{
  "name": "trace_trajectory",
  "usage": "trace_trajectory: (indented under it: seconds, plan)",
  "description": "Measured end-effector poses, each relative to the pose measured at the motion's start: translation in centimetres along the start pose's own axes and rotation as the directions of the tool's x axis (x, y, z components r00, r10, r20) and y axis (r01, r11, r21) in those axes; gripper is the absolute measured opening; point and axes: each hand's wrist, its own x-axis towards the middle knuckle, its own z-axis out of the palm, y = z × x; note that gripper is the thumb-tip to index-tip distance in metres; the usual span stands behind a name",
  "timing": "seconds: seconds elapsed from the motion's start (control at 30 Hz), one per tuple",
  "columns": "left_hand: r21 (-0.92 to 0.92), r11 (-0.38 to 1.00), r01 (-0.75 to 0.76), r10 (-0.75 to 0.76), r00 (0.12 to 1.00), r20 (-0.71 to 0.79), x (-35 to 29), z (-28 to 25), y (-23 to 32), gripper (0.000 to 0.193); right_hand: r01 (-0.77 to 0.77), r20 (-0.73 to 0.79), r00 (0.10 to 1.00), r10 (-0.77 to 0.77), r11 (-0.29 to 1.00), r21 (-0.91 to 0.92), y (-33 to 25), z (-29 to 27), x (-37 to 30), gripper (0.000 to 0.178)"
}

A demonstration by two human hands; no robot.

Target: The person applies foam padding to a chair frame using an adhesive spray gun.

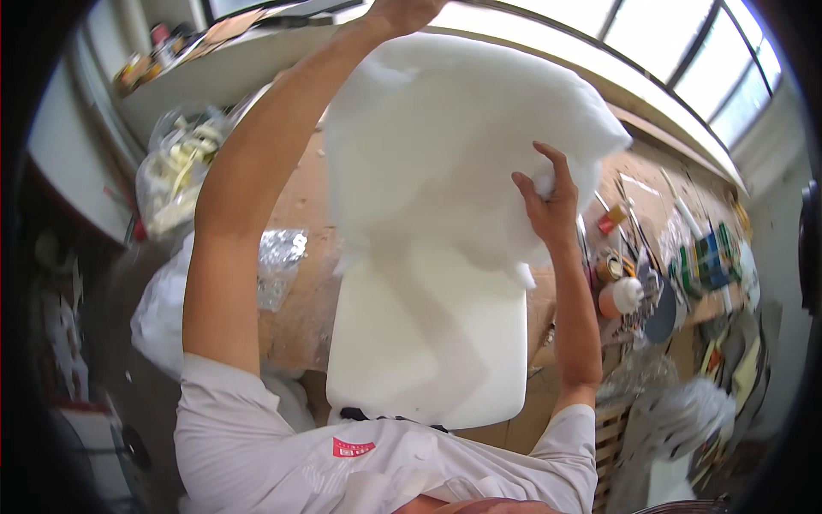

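Observation:
A large fluffy sheet of white batting [445, 146] covers the far part of a smooth white padded panel [428, 343] with rounded corners. The panel's near edge reaches my shirt, and its far part is hidden under the batting. My left hand [407, 12] is stretched past the batting's far left corner, at the top rim of the picture, where its fingers are mostly cut off. Over the batting's right side is my right hand [552, 201], open, with thumb and forefinger spread apart. White fluff shows between them.
The brown workbench [295, 197] lies beneath. At its right are a bottle with a white cap [621, 297], assorted tools and a green-and-blue pack [709, 257]. Clear bags of pale scraps [184, 167] are on the left. A window ledge [205, 64] holds small items.

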Motion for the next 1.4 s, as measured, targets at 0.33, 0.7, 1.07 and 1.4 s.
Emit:
trace_trajectory:
  seconds: [0.33, 0.7, 1.07, 1.4]
  plan:
    - [-0.701, 0.337, 0.628, -0.718, 0.653, 0.241, -17.0, -2.2, -7.9, 0.068, 0.174, 0.568, 0.805, -0.172, 0.983, 0.053, -5.0, 14.7, 11.5, 0.084]
    - [-0.445, 0.780, 0.439, -0.497, 0.867, -0.017, -16.3, -1.4, -4.8, 0.067, 0.244, 0.467, 0.846, -0.256, 0.966, 0.086, -4.1, 19.2, 11.7, 0.024]
    - [-0.327, 0.802, 0.501, -0.557, 0.825, -0.101, -16.5, 0.1, -4.7, 0.068, 0.266, 0.905, 0.426, -0.013, 0.957, -0.112, 5.2, 11.2, -9.5, 0.023]
    - [-0.760, 0.416, 0.500, -0.657, 0.742, 0.129, -20.9, 1.3, -6.1, 0.072, 0.193, 0.470, 0.842, -0.264, 0.962, 0.194, -6.2, 16.2, 8.3, 0.067]
